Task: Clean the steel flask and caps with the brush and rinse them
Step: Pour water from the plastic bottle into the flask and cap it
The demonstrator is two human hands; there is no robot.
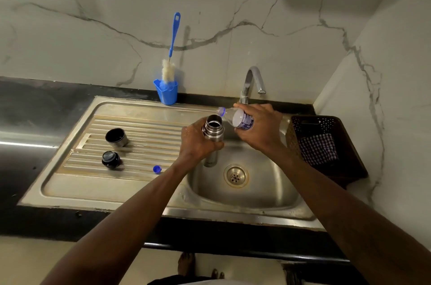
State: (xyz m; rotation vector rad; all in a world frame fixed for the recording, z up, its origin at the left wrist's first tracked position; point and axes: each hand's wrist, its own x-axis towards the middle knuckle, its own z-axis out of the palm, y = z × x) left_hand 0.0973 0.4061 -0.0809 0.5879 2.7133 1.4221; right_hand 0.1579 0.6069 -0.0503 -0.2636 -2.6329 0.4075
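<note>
Grips the steel flask (213, 129) round its body with the left hand (198, 142), fingers curled about it, mouth up and uncapped over the basin of the sink (268, 191), presumably to let any spill fall toward the drain (236, 176). Holds a clear plastic bottle (240, 118) in the right hand (258, 128), fingers wrapped round its lower end, tipped with its blue-ringed neck just above and beside the flask's mouth, apparently to pour water or soap in; no telling of any flow from here. Leaves the brush (171, 56) bristles down in a blue cup (166, 93) at the back rim of the sink, handle against the wall, within reach and untouched, hence probably no scrubbing yet. Parks the loose parts on the ribbed drainboard, well apart from the flask, likely to wait their turn: a steel cap (116, 137) with its dark hollow showing, a black stopper (110, 160) nearer the front, and a small blue bottle cap (157, 169) close to the basin's edge. By count: one flask, two flask caps, one bottle cap, one bottle, one brush, one cup, one tap (253, 79) behind the hands, and to the right one dark basket (326, 121) with one checked cloth (318, 148) inside.
</note>
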